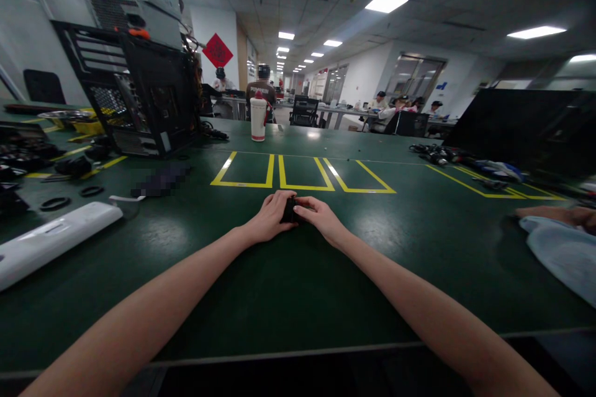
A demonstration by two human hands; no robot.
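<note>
A small black object [289,212] sits between the two hands, just above or on the green counter [298,298]; contact with the surface cannot be made out. The left hand [271,218] is curled around its left side, fingers over the top and thumb low. The right hand [320,216] pinches narrowly at its right side, thumb and fingertips close together. The visible part of the object is slightly taller than wide, so its long axis seems to run up and down in the view, but fingers cover its ends and which way it points cannot be told. It lies in front of the middle yellow tape outline [307,187], near its closer edge. A white cup [257,121] stands upright farther back.
</note>
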